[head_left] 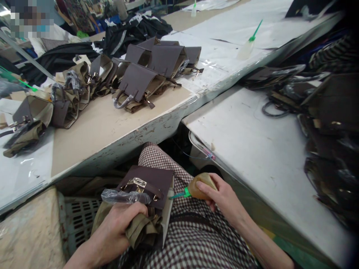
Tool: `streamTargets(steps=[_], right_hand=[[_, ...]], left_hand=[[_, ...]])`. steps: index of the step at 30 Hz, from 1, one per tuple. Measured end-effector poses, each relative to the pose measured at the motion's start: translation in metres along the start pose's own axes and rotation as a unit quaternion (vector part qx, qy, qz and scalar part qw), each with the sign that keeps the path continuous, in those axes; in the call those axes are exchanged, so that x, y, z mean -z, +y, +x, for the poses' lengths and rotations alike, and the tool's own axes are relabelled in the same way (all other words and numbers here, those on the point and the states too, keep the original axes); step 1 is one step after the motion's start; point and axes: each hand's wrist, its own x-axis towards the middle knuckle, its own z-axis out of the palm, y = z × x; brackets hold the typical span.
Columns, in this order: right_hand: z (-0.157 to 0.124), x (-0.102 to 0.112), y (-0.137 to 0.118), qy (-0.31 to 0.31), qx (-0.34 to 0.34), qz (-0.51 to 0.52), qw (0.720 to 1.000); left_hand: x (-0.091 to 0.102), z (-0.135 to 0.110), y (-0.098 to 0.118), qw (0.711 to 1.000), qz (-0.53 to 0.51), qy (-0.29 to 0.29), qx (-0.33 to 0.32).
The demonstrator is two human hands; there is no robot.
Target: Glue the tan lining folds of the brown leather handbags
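Note:
My left hand [114, 231] is closed round a small brown handbag [150, 186] with a gold clasp, gripping its olive lining and plastic-wrapped handle on my lap. My right hand [221, 198] grips a tan squeeze bottle [200, 185] with a green nozzle. The nozzle tip touches the bag's right edge. My checked trousers lie under both.
Several more brown handbags [146, 71] lie in a row on the worktable [106, 123] ahead. Another squeeze bottle [248, 46] stands further back. A white table [260, 149] is at my right, with dark bags [331, 112] piled on its far side. A plastic crate [78, 220] sits at lower left.

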Motion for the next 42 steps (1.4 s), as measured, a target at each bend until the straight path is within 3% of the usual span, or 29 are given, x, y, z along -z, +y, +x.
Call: streamTargets(steps=[7,15,23,32,37,42], right_hand=[[-0.004,-0.001,0.0,-0.055,-0.011,0.048,0.997],[-0.028,-0.006,-0.003,-0.121,-0.039,0.137,0.982],[-0.052,-0.014,-0.007,-0.133,-0.052,0.195,0.97],[-0.036,0.001,-0.006,-0.035,-0.015,0.045,0.998],[-0.023,0.003,-0.001,0.025,0.007,-0.047,0.999],[-0.022,0.002,0.009,0.052,0.022,-0.076,0.995]], left_hand=[[0.003,0.003,0.0,1.0,-0.001,0.016,-0.009],[0.004,0.005,0.002,0.999,-0.008,0.033,-0.01],[0.009,0.006,0.004,0.997,-0.037,0.063,0.01],[0.009,0.008,0.005,0.999,-0.03,0.039,-0.012],[0.009,0.008,0.004,0.999,-0.031,0.036,-0.012],[0.01,0.008,0.004,0.999,-0.029,0.036,-0.008]])
